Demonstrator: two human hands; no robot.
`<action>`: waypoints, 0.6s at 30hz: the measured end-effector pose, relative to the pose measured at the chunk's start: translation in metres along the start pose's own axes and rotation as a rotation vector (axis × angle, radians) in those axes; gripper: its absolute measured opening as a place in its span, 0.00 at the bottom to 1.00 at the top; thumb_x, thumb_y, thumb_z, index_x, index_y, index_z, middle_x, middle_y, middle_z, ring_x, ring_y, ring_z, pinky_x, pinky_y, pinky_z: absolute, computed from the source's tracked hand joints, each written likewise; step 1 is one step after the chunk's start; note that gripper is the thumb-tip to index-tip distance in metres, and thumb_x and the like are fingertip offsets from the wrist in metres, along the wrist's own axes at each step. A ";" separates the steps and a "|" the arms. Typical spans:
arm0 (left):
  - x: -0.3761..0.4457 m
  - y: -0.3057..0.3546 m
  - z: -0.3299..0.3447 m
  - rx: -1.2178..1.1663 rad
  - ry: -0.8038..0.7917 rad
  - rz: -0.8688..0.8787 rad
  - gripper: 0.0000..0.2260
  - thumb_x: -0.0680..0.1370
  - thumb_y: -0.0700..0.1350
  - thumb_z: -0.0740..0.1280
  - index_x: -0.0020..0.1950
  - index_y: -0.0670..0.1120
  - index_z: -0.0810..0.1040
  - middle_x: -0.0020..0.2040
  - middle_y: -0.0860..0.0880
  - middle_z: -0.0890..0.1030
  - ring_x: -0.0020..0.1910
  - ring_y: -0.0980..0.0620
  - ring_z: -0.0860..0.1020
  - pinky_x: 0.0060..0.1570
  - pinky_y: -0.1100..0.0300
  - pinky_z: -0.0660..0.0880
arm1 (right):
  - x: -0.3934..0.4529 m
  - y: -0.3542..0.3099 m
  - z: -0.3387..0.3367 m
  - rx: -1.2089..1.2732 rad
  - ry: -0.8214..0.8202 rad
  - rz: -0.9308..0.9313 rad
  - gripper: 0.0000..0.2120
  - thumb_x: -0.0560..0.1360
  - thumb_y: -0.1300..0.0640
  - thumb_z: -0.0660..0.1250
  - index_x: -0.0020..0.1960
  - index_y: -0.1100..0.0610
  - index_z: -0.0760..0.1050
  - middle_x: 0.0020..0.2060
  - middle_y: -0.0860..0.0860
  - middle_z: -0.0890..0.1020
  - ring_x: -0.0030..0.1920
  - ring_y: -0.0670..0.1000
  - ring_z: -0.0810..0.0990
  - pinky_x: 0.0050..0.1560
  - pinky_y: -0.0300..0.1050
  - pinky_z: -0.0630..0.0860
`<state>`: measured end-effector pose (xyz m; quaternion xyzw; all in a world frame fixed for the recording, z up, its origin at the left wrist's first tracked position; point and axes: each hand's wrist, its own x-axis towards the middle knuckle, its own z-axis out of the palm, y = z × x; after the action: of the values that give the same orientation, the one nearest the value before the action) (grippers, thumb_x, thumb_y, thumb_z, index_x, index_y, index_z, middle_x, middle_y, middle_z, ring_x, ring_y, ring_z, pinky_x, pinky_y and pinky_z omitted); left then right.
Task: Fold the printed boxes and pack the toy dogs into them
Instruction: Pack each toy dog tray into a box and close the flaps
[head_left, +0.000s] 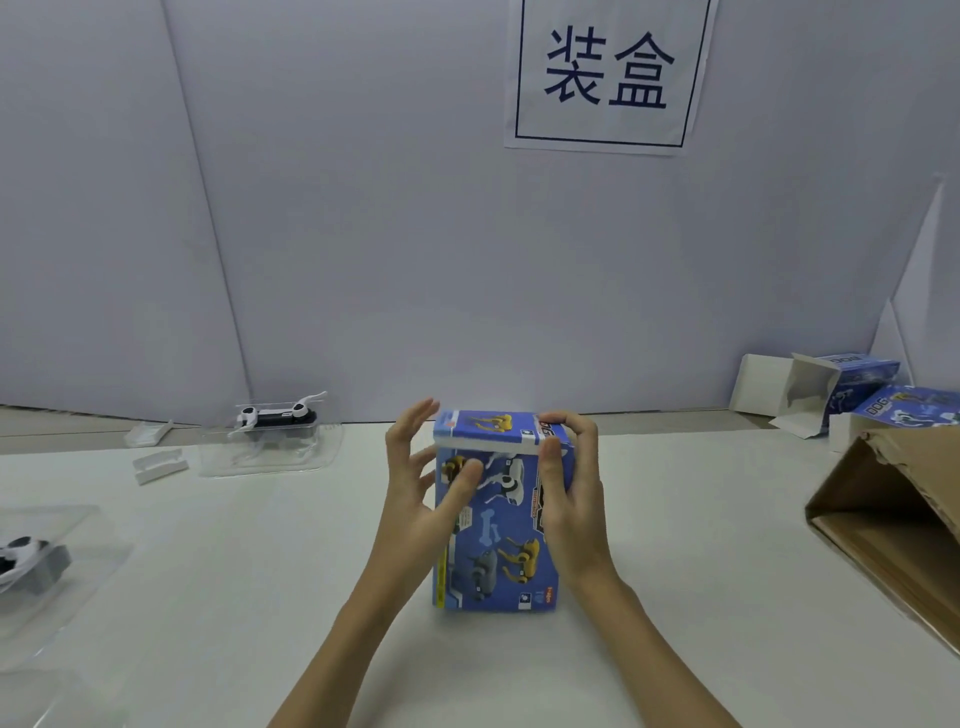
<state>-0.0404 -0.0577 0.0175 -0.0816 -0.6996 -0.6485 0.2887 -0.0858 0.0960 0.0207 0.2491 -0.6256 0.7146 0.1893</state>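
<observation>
A blue printed box (493, 551) stands upright on the white table (675, 597) in front of me, its top flap folded nearly flat. My right hand (571, 499) grips the box's right side, fingers curled over the top flap and thumb on the front face. My left hand (421, 483) is at the left side with fingers spread; its thumb presses on the front face. A black-and-white toy dog (275, 415) lies in a clear plastic tray at the back left. Another toy dog (21, 561) in a tray sits at the far left edge.
Two more printed boxes (852, 395), one with open white flaps, lie at the back right. A brown cardboard carton (893, 519) lies open on its side at the right. Small white plastic pieces (158, 465) rest at the back left. A white partition with a sign stands behind.
</observation>
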 end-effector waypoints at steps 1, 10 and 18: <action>-0.001 -0.001 0.000 0.018 -0.003 0.001 0.33 0.75 0.61 0.74 0.77 0.60 0.63 0.75 0.61 0.69 0.68 0.52 0.78 0.58 0.50 0.81 | 0.000 -0.001 0.001 0.021 0.033 -0.005 0.20 0.78 0.29 0.60 0.60 0.42 0.69 0.48 0.48 0.83 0.46 0.59 0.85 0.38 0.58 0.84; 0.005 -0.005 -0.016 0.520 0.008 0.358 0.36 0.74 0.54 0.78 0.78 0.58 0.64 0.73 0.60 0.70 0.70 0.54 0.71 0.65 0.55 0.74 | 0.016 -0.004 -0.012 0.267 0.204 0.233 0.31 0.81 0.31 0.56 0.63 0.57 0.78 0.55 0.49 0.86 0.55 0.51 0.86 0.48 0.44 0.82; 0.003 -0.028 -0.017 1.150 -0.001 0.615 0.45 0.60 0.31 0.76 0.75 0.51 0.67 0.70 0.50 0.72 0.71 0.46 0.70 0.77 0.39 0.55 | 0.019 0.021 -0.014 0.195 0.255 0.577 0.20 0.87 0.44 0.54 0.61 0.55 0.80 0.56 0.55 0.86 0.53 0.54 0.87 0.54 0.51 0.82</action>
<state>-0.0516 -0.0792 -0.0050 -0.1110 -0.8799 -0.0585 0.4583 -0.1147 0.1060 0.0141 -0.0127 -0.5702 0.8208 0.0311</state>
